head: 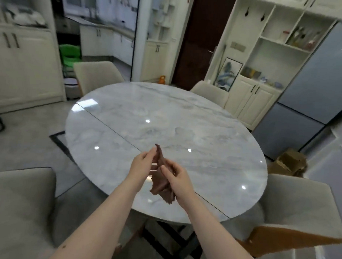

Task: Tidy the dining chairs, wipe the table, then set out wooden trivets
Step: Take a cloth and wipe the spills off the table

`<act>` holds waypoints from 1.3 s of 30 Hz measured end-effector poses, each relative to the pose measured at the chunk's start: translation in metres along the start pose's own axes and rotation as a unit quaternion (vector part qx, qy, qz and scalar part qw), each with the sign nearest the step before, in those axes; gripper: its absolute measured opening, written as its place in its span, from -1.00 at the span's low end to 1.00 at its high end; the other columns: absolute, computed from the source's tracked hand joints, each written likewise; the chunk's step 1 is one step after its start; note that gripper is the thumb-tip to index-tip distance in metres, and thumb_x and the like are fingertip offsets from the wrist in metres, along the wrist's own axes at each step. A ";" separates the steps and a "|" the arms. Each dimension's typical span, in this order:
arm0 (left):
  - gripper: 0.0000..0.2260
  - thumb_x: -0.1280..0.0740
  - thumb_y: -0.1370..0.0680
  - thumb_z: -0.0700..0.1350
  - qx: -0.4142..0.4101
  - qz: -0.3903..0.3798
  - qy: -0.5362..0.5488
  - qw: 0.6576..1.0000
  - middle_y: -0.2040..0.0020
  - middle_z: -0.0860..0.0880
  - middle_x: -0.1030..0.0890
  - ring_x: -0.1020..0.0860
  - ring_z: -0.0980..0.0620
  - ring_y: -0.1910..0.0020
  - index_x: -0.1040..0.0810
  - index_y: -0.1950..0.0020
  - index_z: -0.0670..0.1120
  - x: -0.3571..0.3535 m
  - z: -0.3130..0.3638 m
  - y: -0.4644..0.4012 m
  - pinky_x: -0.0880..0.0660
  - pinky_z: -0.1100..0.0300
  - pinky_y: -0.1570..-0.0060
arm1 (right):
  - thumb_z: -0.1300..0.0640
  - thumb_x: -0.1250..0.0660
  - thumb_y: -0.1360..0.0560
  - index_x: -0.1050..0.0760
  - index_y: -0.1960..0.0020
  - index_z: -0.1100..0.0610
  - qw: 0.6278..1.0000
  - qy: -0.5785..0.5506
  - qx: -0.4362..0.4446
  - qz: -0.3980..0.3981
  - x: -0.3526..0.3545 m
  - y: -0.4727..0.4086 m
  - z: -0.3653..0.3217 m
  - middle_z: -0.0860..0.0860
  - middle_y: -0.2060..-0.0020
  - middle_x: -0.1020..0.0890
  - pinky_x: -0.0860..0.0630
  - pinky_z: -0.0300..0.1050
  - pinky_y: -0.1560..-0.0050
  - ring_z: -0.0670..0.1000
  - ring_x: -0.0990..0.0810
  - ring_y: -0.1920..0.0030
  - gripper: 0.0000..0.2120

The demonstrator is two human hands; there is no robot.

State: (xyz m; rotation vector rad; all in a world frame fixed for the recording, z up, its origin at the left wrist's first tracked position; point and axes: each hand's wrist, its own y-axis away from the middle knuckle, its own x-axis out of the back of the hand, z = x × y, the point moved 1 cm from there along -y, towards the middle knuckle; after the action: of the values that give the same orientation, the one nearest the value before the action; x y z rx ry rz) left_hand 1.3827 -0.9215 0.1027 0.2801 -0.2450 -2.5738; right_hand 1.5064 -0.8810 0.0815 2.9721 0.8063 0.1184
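Note:
A round marble table point(186, 120) fills the middle of the head view. Above its near edge I hold a brown cloth point(160, 183) between both hands. My left hand point(141, 167) pinches its upper part and my right hand point(176, 177) grips it lower down, so the cloth hangs crumpled between them. Beige dining chairs stand around the table: one at near left point(17, 204), one at near right point(298, 211), one at far left point(97, 76) and one at far right point(209, 93). No wooden trivets are in sight.
A cardboard box point(289, 163) sits on the floor right of the table beside a grey fridge point(315, 87). White cabinets and open shelves point(269, 55) line the back right. A green stool point(70, 57) stands at the kitchen entrance.

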 end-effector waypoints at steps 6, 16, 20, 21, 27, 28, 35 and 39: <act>-0.76 -0.36 -0.51 0.01 -0.008 0.146 0.034 0.989 0.18 -0.12 -0.64 -0.61 -0.06 0.17 -0.60 0.07 -0.17 0.095 0.037 0.019 -0.57 0.16 0.26 | 0.24 -0.48 -0.40 -0.54 -0.23 0.07 0.983 0.069 0.105 -0.133 -0.091 -0.009 -0.035 -0.02 -0.05 -0.66 -0.56 -0.19 -0.10 -0.09 -0.64 -0.05 -0.59; -0.81 -0.17 -0.60 -0.24 -0.158 0.371 0.105 0.909 0.25 -0.09 -0.54 -0.52 0.03 0.29 -0.46 0.20 -0.11 0.309 0.107 0.104 -0.51 0.25 0.35 | 0.19 -0.49 -0.38 -0.49 -0.28 0.17 0.926 -0.169 0.005 -0.338 -0.320 0.004 -0.076 0.21 -0.14 -0.62 -0.53 0.05 -0.18 0.15 -0.60 -0.13 -0.51; -0.85 -0.18 -0.60 -0.21 -0.207 0.428 0.078 0.876 0.27 -0.09 -0.55 -0.53 0.03 0.29 -0.48 0.14 -0.14 0.407 0.127 0.143 -0.47 0.26 0.31 | 0.10 -0.43 -0.41 -0.45 -0.32 0.21 0.888 -0.201 -0.085 -0.404 -0.427 0.018 -0.085 0.26 -0.18 -0.57 -0.56 0.02 -0.11 0.17 -0.59 -0.12 -0.49; -0.82 -0.18 -0.60 -0.21 -0.212 0.437 0.065 0.872 0.31 -0.07 -0.53 -0.51 0.05 0.32 -0.46 0.20 -0.12 0.427 0.130 0.150 -0.44 0.31 0.37 | 0.08 -0.42 -0.44 -0.44 -0.33 0.23 0.882 -0.198 -0.106 -0.413 -0.448 0.022 -0.085 0.27 -0.19 -0.56 -0.53 0.06 -0.16 0.19 -0.57 -0.14 -0.49; -0.76 -0.19 -0.60 -0.21 -0.214 0.457 -0.026 0.863 0.36 -0.01 -0.44 -0.43 0.11 0.36 -0.36 0.28 -0.09 0.558 0.138 0.179 -0.38 0.38 0.44 | 0.10 -0.24 -0.51 -0.53 -0.09 0.22 0.868 -0.165 -0.228 -0.409 -0.583 0.042 -0.070 0.15 0.06 -0.58 -0.48 -0.04 -0.03 0.10 -0.54 0.05 -0.75; -0.76 -0.19 -0.59 -0.22 -0.213 0.458 -0.042 0.862 0.36 -0.02 -0.43 -0.41 0.11 0.38 -0.35 0.29 -0.09 0.580 0.137 0.181 -0.36 0.41 0.47 | 0.11 -0.21 -0.51 -0.51 -0.04 0.22 0.868 -0.159 -0.246 -0.400 -0.605 0.044 -0.066 0.15 0.10 -0.56 -0.47 -0.04 0.04 0.10 -0.53 0.09 -0.78; -0.76 -0.18 -0.58 -0.23 -0.191 0.435 -0.091 0.875 0.39 0.01 -0.35 -0.31 0.12 0.42 -0.35 0.29 -0.06 0.685 0.131 0.147 -0.26 0.22 0.40 | -0.11 -0.18 -0.56 -0.57 -0.05 0.27 0.860 -0.058 -0.332 -0.383 -0.714 0.014 -0.024 0.19 0.06 -0.62 -0.53 0.00 0.01 0.16 -0.60 0.03 -0.56; -0.84 -0.18 -0.58 -0.21 -0.170 0.426 -0.103 0.882 0.36 -0.05 -0.35 -0.31 0.07 0.38 -0.39 0.21 -0.12 0.742 0.134 0.108 -0.24 0.19 0.40 | -0.08 -0.35 -0.50 -0.60 -0.03 0.25 0.845 -0.014 -0.328 -0.423 -0.760 -0.021 -0.014 0.17 0.13 -0.70 -0.55 0.02 -0.01 0.14 -0.62 0.01 -0.62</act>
State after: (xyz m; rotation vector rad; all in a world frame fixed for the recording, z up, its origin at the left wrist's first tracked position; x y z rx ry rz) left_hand 0.7831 -1.3888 0.1453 -0.2069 0.0240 -1.7117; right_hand 0.8411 -1.2474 0.0495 1.7897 1.5860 0.2358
